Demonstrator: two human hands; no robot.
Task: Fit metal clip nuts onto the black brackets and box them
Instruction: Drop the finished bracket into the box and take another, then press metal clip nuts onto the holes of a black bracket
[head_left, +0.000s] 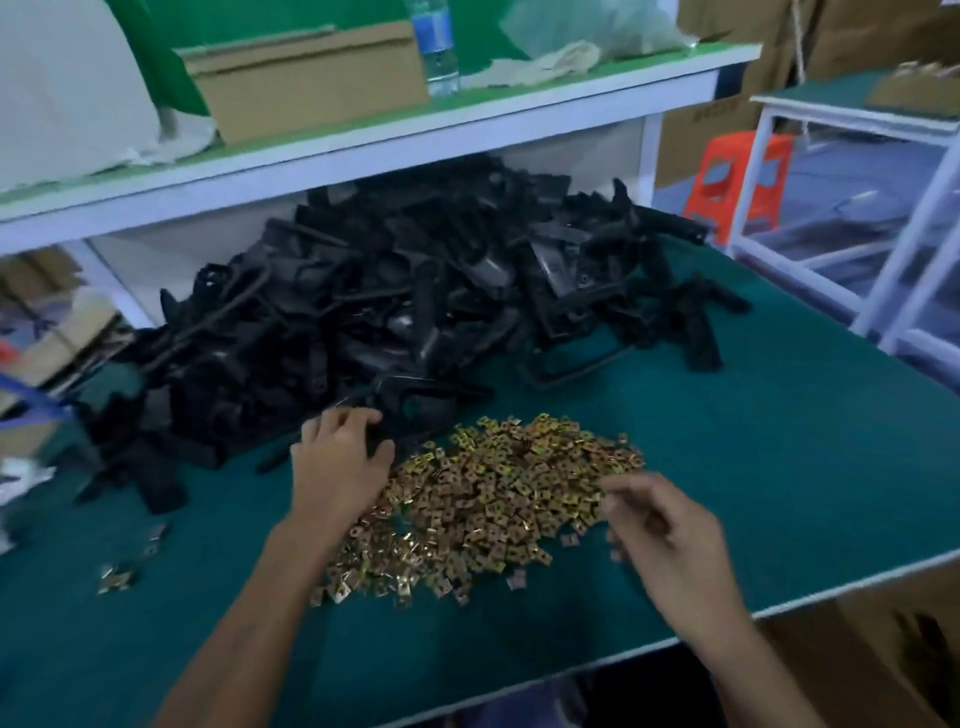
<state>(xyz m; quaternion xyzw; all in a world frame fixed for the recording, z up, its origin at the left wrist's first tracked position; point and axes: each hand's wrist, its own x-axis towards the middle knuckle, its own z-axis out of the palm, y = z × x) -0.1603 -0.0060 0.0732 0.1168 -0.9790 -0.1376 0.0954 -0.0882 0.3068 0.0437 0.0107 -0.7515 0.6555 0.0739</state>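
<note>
**Two heaps, one hand to each**

Head view: on the green-matted table (779, 441), the left hand (337, 462) reaches the near edge of the tangled heap of matt black plastic brackets (415, 291) along the table's back edge. Its fingers and thumb are curled round one bracket (382, 434), probably to draw it free for fitting. The right hand (670, 530) hovers at the right edge of the flat spread of small, shiny brass-coloured metal clip nuts (493, 499) near the front edge. Blur hides whether its loosely bent fingers pinch one.

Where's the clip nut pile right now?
In the head view the clip nuts lie mid-table on the green mat, just in front of the bracket pile, between the left hand and right hand.
</note>
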